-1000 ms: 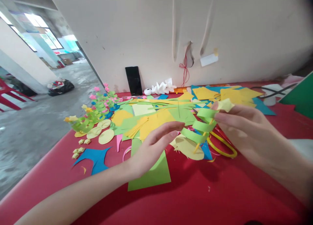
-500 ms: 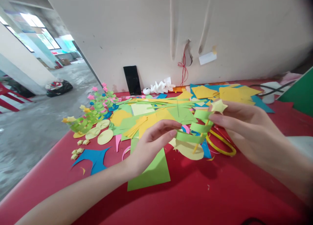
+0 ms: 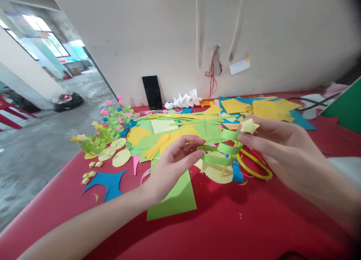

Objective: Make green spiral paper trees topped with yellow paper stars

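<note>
Above the red table is a small paper tree: a light-green paper spiral [image 3: 217,161] round a thin yellow stick [image 3: 232,154]. A pale yellow paper star [image 3: 249,126] tops it and a pale yellow paper disc [image 3: 216,173] is at its foot. My right hand [image 3: 284,147] pinches the tree near the star, fingers partly hidden behind it. On the other side, my left hand [image 3: 175,162] has thumb and fingers curled about the outer coil of the spiral. Under my left forearm lies a light-green sheet [image 3: 177,199].
Finished spiral trees [image 3: 98,143] stand at the left, near pale discs [image 3: 122,158] and small folded stars [image 3: 89,176]. Blue scraps [image 3: 109,184], yellow-handled scissors [image 3: 258,174] and yellow sheets [image 3: 270,109] lie about. A black phone [image 3: 152,92] leans on the wall.
The paper tree and my right hand have shifted slightly left, and the star sits a little lower. My left fingers have drawn back slightly leftward with the coil.
</note>
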Demonstrator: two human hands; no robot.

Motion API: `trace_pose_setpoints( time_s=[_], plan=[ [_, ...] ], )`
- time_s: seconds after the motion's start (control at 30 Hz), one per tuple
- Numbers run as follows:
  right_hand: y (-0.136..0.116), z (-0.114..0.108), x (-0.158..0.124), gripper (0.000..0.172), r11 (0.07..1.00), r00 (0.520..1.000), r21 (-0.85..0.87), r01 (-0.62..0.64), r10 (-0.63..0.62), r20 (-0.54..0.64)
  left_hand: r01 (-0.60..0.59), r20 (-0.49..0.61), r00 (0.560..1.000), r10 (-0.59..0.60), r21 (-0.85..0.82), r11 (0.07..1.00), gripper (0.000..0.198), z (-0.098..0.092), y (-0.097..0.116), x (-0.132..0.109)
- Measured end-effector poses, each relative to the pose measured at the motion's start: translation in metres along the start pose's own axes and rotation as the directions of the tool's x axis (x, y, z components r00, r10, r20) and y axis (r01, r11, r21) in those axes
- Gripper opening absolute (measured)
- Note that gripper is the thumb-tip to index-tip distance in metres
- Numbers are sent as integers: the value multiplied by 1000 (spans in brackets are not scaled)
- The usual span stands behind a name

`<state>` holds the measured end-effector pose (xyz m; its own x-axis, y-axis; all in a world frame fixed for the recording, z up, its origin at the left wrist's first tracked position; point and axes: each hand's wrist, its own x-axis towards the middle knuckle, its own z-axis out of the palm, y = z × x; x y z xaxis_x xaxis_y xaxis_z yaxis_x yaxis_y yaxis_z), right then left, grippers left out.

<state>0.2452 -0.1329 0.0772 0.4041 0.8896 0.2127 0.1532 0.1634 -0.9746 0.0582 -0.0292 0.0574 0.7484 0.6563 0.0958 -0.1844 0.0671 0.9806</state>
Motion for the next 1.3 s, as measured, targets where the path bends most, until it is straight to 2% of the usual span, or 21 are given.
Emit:
trace_pose_setpoints(
  time_s=[0.4, 0.57, 0.67, 0.73, 0.8, 0.87, 1.0, 1.1, 1.3],
  plan=[
    [-2, 0, 1, 12, 991, 995, -107, 78, -72, 63, 47, -47, 998, -47, -10, 999, 17, 0, 0, 1],
    [-1, 11, 2, 2, 950, 967, -208, 231, -201, 157, 13, -152, 988, 2, 100, 995, 17, -7, -2, 10],
    [11, 25, -1, 3, 936, 942, -204, 285, -235, 239, -42, -181, 981, 71, 159, 986, 17, -11, 3, 11],
    [21, 33, -4, 1, 926, 920, -211, 312, -240, 310, -80, -186, 973, 134, 272, 959, 14, -15, 7, 7],
    [30, 39, -7, 4, 914, 898, -221, 339, -244, 366, -106, -130, 974, 184, 456, 884, 10, -20, 10, -3],
    [36, 41, -8, 6, 905, 882, -233, 357, -244, 402, -181, 44, 980, 196, 610, 771, 13, -26, 9, -17],
    [39, 38, -7, 3, 900, 875, -254, 353, -222, 430, -342, 298, 938, 175, 722, 602, 20, -40, -6, -44],
    [38, 35, -5, 10, 900, 876, -280, 335, -188, 443, -377, 377, 917, 127, 724, 577, 27, -45, -17, -55],
    [41, 29, -3, 15, 894, 864, -320, 313, -128, 487, -361, 374, 920, 113, 703, 613, 27, -46, -28, -58]
  ],
)
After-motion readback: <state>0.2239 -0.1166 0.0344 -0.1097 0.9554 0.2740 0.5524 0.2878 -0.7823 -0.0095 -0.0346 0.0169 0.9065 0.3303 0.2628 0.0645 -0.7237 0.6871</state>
